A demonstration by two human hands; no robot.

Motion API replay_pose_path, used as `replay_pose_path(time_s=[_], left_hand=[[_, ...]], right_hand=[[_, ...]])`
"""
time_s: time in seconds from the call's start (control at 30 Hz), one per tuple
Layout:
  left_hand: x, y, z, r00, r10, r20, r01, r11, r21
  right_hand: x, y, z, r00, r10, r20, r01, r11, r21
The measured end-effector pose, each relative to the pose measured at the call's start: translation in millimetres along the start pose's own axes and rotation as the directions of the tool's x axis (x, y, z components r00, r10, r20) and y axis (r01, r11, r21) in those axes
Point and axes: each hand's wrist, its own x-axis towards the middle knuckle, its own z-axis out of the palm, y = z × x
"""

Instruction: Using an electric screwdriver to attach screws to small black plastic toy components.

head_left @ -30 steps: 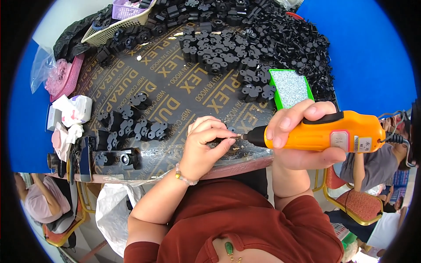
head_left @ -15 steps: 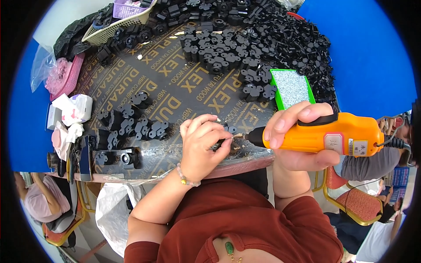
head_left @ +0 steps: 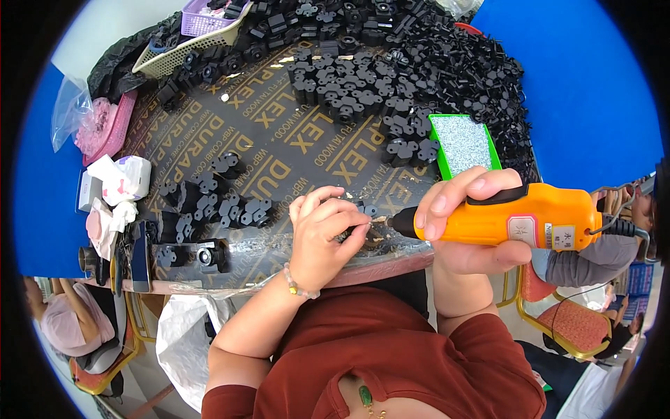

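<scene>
1 green tray (head_left: pixel 438 148) = our ref pt. Our R hand (head_left: pixel 469 253), on tray's near side, is wrapped round 1 orange elec. screwdriver (head_left: pixel 551 209), also nearer us than tray, tip aimed L. Our L hand (head_left: pixel 321 234), L of & nearer than tray, has curled fingers, thumb & index tips close together; can't tell what's between them. 1 black pc (head_left: pixel 370 209) sits just beside those fingertips, near-L of tray. Black parts (head_left: pixel 349 87) far-L of tray: too many to count. Well L of tray: 3 baskets (1 purple (head_left: pixel 199 26), 1 cream (head_left: pixel 187 59), 1 pink (head_left: pixel 121 130)).
</scene>
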Motion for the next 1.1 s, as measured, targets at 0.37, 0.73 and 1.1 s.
replay_pose_path(time_s=[0.37, 0.73, 1.1], left_hand=[[-3.1, -8.0, -1.7, 1.000, -0.030, -0.001, 0.030, 0.999, -0.014], [-9.9, -9.9, 7.2, 0.975, -0.192, 0.108, 0.216, 0.933, -0.289], [-8.3, -8.8, 7.1, 0.977, -0.183, 0.106, 0.207, 0.931, -0.301]], right_hand=[[-2.5, 3.9, 1.5, 0.966, 0.182, -0.184, -0.161, 0.979, 0.125], [-4.7, 19.3, 2.3, 0.929, 0.298, -0.220, -0.283, 0.954, 0.098], [-5.3, 36.3, 14.0, 0.918, 0.365, -0.158, -0.382, 0.919, -0.098]])
